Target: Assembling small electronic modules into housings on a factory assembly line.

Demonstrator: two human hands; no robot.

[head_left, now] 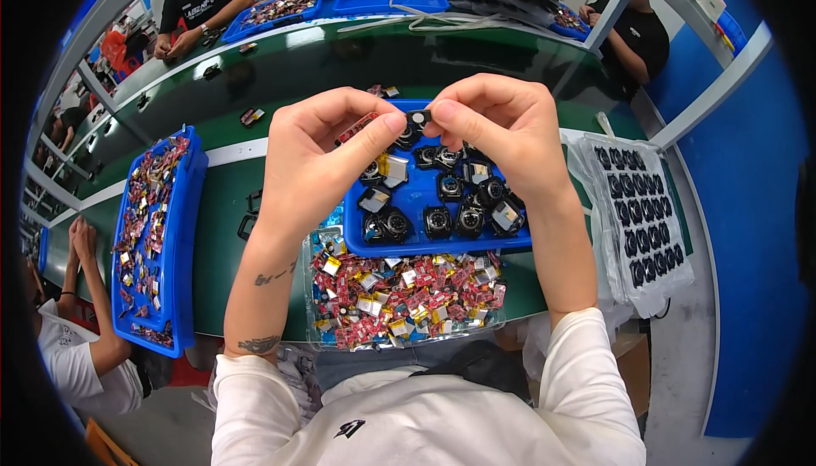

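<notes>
Clear tray [340,330]: red and yellow parts, below both hands.
Left hand [319,156]: grip pinches small black part [417,116].
Right hand [501,130]: grip pinches same part, above blue tray [408,202] on green bench [221,202].

Left hand [319,156] and right hand [501,130]: raised together, fingers [393,122] pinching one small black part [417,116] between them, above a blue tray [416,198].

Blue tray: holds black round parts [450,187], some with silver squares attached.

Clear tray [406,296]: just below the blue tray, heaped with small red and silver pieces.

Long blue tray [185,236]: to the left on the green desk [225,211], scattered with similar red pieces.

Clear moulded sheet [642,219]: to the right, rows of black round parts in its pockets.

Other people: seated along the far side and at the left edge.
</notes>
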